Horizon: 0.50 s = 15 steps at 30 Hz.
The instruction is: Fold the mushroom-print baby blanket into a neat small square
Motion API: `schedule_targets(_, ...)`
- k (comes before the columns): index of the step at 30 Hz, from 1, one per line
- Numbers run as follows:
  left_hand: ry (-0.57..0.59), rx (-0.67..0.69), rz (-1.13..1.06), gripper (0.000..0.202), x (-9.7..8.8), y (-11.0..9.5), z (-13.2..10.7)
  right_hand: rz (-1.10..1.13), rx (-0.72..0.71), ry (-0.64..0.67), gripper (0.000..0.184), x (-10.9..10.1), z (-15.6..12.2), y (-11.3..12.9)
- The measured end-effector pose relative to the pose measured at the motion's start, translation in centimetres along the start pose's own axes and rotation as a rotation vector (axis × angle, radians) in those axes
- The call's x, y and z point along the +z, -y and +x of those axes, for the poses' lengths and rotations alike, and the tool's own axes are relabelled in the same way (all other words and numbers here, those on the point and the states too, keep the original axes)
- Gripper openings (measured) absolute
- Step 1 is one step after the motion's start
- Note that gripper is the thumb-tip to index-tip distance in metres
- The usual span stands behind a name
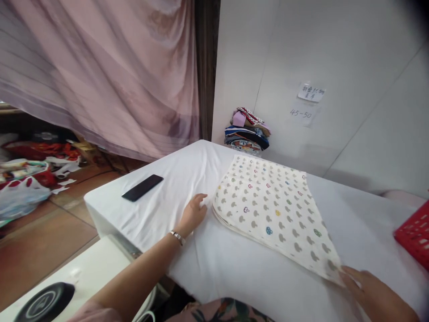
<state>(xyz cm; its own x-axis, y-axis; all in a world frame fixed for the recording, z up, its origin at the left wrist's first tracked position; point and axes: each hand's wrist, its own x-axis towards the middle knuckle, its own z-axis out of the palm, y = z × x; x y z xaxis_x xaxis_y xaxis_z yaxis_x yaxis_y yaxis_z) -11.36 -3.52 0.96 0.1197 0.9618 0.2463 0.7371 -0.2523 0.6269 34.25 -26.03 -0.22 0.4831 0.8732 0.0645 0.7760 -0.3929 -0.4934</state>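
A cream cloth point(271, 208) printed with small grey and coloured shapes lies folded flat on the white-covered table point(187, 179). My left hand point(193, 213), a watch on its wrist, rests with its fingers curled lightly at the cloth's left corner, touching its edge. At the near right corner of the cloth, my right hand point(367, 286) lies with its fingers stretched toward the fabric, fingertips on or under that corner. Neither hand lifts the cloth off the table.
A black phone point(142, 187) lies on the table's left part. A stack of folded clothes point(247, 132) sits at the far edge against the wall. A red basket point(415, 235) is at the right edge. A pink curtain point(100, 71) hangs left, bags point(23, 179) on the floor.
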Motion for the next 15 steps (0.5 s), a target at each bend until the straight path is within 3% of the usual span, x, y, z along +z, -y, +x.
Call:
schedule_targets(3,0.144,-0.219,-0.103,0.038,-0.5,-0.5,0.9,-0.020,-0.168,0.072,0.036,0.1,0.3,4.9)
schedule_targets(8,0.377,-0.330,-0.253,0.039,0.0,-2.2,1.8,0.194,-0.346,0.387,0.028,3.9,0.6,17.1)
schedule_targets(11,0.389,-0.351,-0.316,0.043,0.5,-2.4,1.7,0.281,-0.495,0.436,0.024,7.1,1.4,23.4)
schedule_targets(15,0.306,-0.362,-0.390,0.045,1.1,-1.8,1.0,0.332,-0.611,0.414,0.018,11.0,2.8,28.8)
